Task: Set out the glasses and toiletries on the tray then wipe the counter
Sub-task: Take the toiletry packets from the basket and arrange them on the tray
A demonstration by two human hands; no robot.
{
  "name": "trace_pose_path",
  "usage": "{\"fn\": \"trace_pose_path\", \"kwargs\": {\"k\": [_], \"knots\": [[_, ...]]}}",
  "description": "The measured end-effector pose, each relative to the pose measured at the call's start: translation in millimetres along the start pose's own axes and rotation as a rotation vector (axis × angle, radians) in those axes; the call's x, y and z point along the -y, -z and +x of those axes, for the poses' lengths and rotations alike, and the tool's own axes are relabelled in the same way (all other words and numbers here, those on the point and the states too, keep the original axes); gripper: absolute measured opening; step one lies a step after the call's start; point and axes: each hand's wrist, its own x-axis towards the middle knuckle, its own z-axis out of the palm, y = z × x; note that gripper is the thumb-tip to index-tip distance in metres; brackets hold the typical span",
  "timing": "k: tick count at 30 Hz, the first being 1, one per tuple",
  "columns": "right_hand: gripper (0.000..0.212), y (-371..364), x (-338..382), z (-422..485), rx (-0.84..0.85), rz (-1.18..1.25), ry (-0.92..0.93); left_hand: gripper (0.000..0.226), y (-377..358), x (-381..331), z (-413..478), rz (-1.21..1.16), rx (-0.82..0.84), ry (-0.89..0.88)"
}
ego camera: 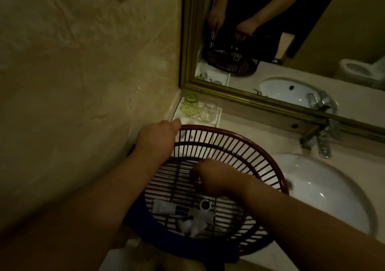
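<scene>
Left hand point(158, 134) grips the far-left rim of the basket point(239, 143), fingers curled over the dark red edge, so it is closed on the basket. Just beyond the knuckles, in the corner where the tiled wall meets the mirror point(291, 31), sits the white tray point(216, 117). Two glasses stand on it side by side: a green patterned glass point(190, 106) on the left and a clear glass point(209, 110) just to its right, close to or touching each other.

Down inside the basket, near its lower side, lie the toiletries point(187, 214): a small tube, a little bottle with a round cap, and some crumpled white packets, all loosely piled on the slatted floor. A blue cloth point(187, 247) hangs around the basket's near edge.

Right hand point(208, 179) reaches into the basket from the right, bent down at the wrist; its fingers are hidden from view, so I cannot tell whether it holds anything.

Right of the basket lies the white sink point(325, 191), with the tap point(320, 139) behind it below the mirror's gold frame.
</scene>
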Motion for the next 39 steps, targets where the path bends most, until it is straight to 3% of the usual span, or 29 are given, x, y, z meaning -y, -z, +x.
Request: {"fn": "trace_pose_path", "kwargs": {"k": [3,7,11,15,18,21,29,35,39], "knots": [[0.03,-45.3,10.8,10.0,0.294,0.007,-0.046,0.038,-3.5,1.7,-0.7,0.021,-0.034,-0.016],[0.042,-84.3,20.6,26.8,0.494,0.064,-0.101,0.035,-6.2,2.6,0.4,0.037,-0.06,-0.022],[0.055,-96.0,20.4,36.9,0.511,0.125,-0.175,0.036,-8.2,3.4,1.9,0.041,-0.055,-0.015],[0.05,-92.1,17.5,37.0,0.511,0.052,-0.149,0.038,-9.5,3.4,1.9,0.043,-0.067,-0.012],[0.048,-77.9,15.0,31.7,0.429,0.064,-0.14,0.042,-8.6,3.0,2.1,0.062,-0.057,-0.009],[0.033,-61.8,9.5,24.0,0.266,0.015,-0.137,0.043,-7.6,3.1,1.5,0.081,-0.058,-0.017],[0.002,-2.5,-3.9,1.6,-0.238,0.278,-0.16,0.046,-5.7,1.5,1.6,0.055,-0.043,0.0],[0.003,40.0,2.3,-22.4,-0.467,0.309,-0.043,0.048,-6.7,2.2,1.9,0.041,-0.023,0.0],[0.014,61.2,7.8,-30.3,-0.627,0.484,-0.058,0.054,-5.9,1.3,3.4,0.019,-0.01,0.029]]}}
